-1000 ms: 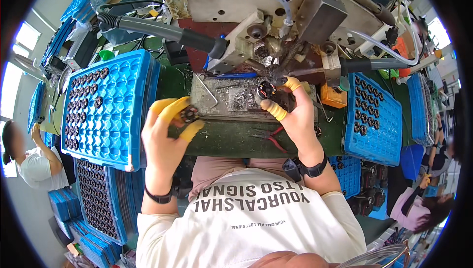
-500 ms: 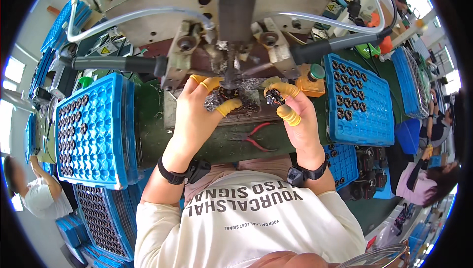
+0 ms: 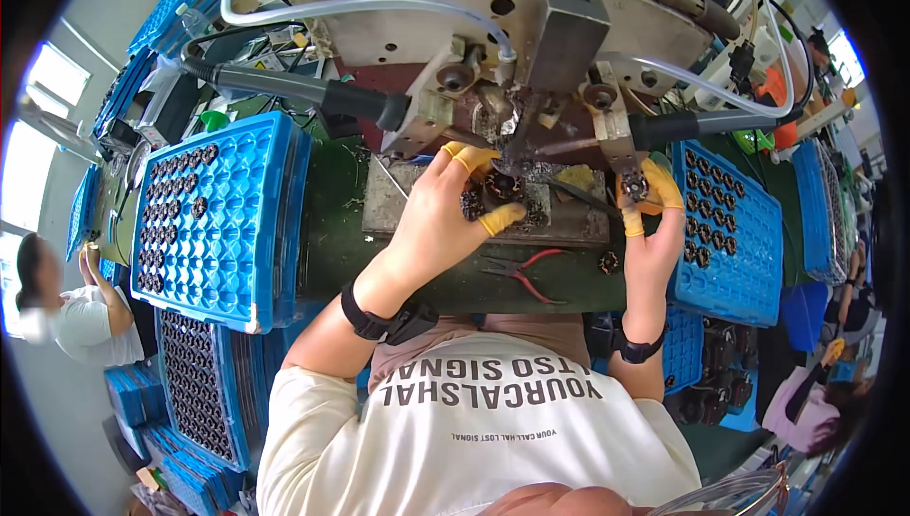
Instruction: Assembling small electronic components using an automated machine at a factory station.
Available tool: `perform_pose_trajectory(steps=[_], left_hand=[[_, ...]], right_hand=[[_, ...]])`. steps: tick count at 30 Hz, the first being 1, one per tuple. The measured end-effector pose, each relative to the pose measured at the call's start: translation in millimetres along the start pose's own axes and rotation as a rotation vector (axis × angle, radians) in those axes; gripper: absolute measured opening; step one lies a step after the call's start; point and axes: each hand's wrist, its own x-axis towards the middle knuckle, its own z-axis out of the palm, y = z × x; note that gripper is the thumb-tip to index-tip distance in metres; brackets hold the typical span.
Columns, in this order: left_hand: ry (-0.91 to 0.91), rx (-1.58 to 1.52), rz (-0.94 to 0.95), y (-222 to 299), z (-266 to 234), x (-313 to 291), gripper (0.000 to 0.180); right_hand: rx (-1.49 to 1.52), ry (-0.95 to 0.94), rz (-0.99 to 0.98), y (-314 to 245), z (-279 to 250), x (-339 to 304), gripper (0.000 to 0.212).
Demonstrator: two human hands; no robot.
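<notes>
My left hand (image 3: pixel 441 208), with yellow finger covers, bends its thumb and fingers around a round black part with copper-coloured bits (image 3: pixel 502 186) at the machine's fixture. Another dark part (image 3: pixel 471 203) shows close to its palm. To the right, my right hand (image 3: pixel 656 217) pinches a similar small round part (image 3: pixel 633 187) between covered fingertips, beside the near-left edge of the right blue tray (image 3: pixel 749 274). Above my hands stands the metal machine (image 3: pixel 569 28), its lower tip over the fixture. Metal shavings lie around the fixture.
Red-handled pliers (image 3: pixel 526 276) and a loose round part (image 3: pixel 608 262) lie on the green bench. A stacked blue tray (image 3: pixel 213 303) with rows of parts stands left. Grey tubular arms (image 3: pixel 275 85) reach in from both sides. Other people work at far left and right.
The view has swung, shifting the scene rightward. My right hand has moved away from the fixture toward the right tray, still holding its part. My left hand stays at the fixture.
</notes>
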Motion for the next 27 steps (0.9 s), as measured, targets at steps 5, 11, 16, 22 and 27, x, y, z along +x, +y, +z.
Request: perform_pose_trajectory(steps=[5,11,16,22,27], left_hand=[[0.078,-0.024,0.018,-0.1,-24.4,-24.9,0.079],[0.22,0.316,-0.037,-3.7,-111.7,-77.8,0.032],[0.434,0.711,-0.241,-42.1,-218.2,-150.7,0.023],[0.513,0.925,0.07,-14.8,-202.6,-147.7,0.018],[0.416,0.597,0.254,31.7,-112.7,-89.6,0.011]], right_hand=[[-0.145,-0.058,-0.049,13.6,-4.9,0.4,0.037],[-0.27,-0.047,-0.076,31.4,-19.9,2.3,0.039],[0.265,-0.156,0.196,22.0,-31.4,10.1,0.046],[-0.501,0.166,0.309,102.7,-153.6,-22.9,0.031],[-0.628,0.045,0.314,127.1,-177.4,-59.7,0.041]])
